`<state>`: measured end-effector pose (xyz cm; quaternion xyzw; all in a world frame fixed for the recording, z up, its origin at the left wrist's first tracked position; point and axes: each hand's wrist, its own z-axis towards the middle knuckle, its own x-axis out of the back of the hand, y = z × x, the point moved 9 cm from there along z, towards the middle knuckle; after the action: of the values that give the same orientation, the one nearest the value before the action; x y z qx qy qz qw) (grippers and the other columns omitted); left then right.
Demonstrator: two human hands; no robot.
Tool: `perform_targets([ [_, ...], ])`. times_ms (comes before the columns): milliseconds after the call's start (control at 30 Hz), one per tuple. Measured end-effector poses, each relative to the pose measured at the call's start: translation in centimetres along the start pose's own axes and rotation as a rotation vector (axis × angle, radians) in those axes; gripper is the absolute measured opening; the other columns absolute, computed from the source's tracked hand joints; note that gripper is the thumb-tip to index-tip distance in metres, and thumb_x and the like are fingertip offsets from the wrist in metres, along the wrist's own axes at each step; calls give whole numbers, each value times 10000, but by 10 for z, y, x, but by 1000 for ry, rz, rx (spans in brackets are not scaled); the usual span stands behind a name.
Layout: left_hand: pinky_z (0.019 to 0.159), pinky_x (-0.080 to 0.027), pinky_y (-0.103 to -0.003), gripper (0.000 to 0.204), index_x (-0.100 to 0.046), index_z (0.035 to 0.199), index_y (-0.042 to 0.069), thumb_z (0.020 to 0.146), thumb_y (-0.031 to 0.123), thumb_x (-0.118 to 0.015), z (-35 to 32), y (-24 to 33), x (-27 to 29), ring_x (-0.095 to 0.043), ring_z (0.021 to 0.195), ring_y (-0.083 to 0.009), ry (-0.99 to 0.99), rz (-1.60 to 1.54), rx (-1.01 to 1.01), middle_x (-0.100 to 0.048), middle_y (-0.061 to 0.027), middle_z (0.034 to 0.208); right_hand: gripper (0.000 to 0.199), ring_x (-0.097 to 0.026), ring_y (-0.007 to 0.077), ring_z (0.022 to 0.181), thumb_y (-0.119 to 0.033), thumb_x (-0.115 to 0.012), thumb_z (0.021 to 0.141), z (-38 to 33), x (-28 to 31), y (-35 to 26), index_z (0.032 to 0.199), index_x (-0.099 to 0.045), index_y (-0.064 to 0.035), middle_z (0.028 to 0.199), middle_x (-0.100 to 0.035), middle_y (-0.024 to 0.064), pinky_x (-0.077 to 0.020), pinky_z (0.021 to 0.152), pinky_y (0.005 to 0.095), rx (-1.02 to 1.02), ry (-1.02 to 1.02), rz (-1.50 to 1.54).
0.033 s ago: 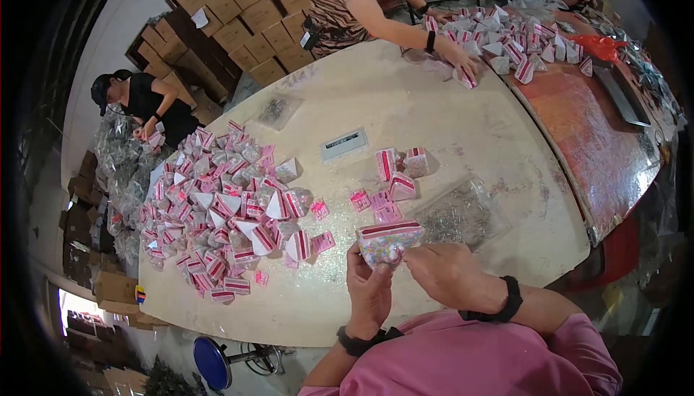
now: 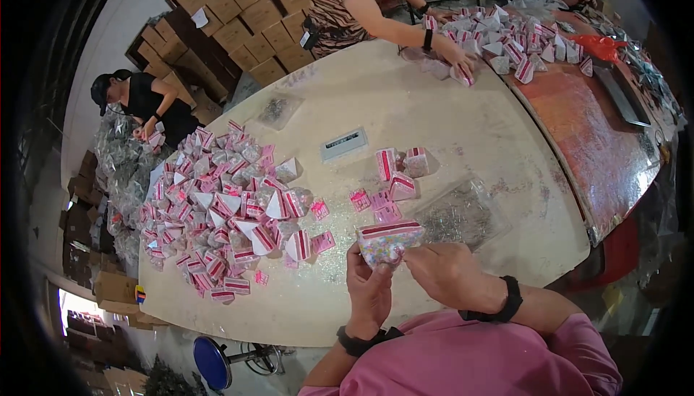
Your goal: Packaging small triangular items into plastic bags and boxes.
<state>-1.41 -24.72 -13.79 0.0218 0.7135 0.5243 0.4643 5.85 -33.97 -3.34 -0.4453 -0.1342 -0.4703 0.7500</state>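
Observation:
My left hand (image 2: 371, 287) holds up a small wedge-shaped packet (image 2: 390, 241) with a pink-and-white striped top and a clear side full of pastel bits. Close against the packet's right edge, my right hand (image 2: 444, 273) has its fingers curled and pinched; whatever sits between them is hidden. Just beyond my hands lie a few similar packets (image 2: 402, 186) and some small pink cards (image 2: 387, 212). To the right of these, a clear plastic tray (image 2: 499, 221) holds many thin, dark little pieces.
A large heap of packets (image 2: 217, 208) covers the table's left side. A grey-framed slot (image 2: 343, 144) is in the tabletop (image 2: 463, 128), near a second clear bag or tray (image 2: 278, 110). Across the table, a co-worker's hand (image 2: 457, 56) touches packets. A blue stool (image 2: 212, 362) stands below the front edge.
The co-worker's arm across the table has shifted very slightly. My hands and the packet look the same.

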Motion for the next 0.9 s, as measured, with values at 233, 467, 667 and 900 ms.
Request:
perform_targets([
  [233,802,-449,-311,540,-341,1149,61,732,141,-677,0,5,-2,-526,938,-177,-10,78,-46,-494,-73,1050,77,-546,268,548,-48,-524,733,-2,-6,6,766,-460,-20,619,-493,104,-420,451,356,-33,-20,-7],
  [467,826,-435,-311,553,-342,1151,50,725,142,-683,1,4,0,-516,961,-181,-15,76,-47,-485,-72,1069,96,-540,266,530,-49,-534,732,-2,-6,9,805,-486,-11,617,-508,103,-419,443,362,-70,-7,-21],
  [667,919,-371,-333,629,-308,1208,27,707,77,-686,1,0,7,-432,1066,-182,-1,39,-8,-410,-78,1164,140,-532,265,509,-32,-555,697,-3,-8,7,826,-507,-8,604,-502,95,-412,423,367,-26,7,-38],
  [900,828,-434,-324,503,-353,1143,50,738,91,-649,2,3,5,-505,971,-188,14,112,-39,-480,-74,1077,133,-539,252,531,-43,-542,689,-5,-11,8,809,-505,1,627,-507,95,-414,434,350,-27,3,-77],
])
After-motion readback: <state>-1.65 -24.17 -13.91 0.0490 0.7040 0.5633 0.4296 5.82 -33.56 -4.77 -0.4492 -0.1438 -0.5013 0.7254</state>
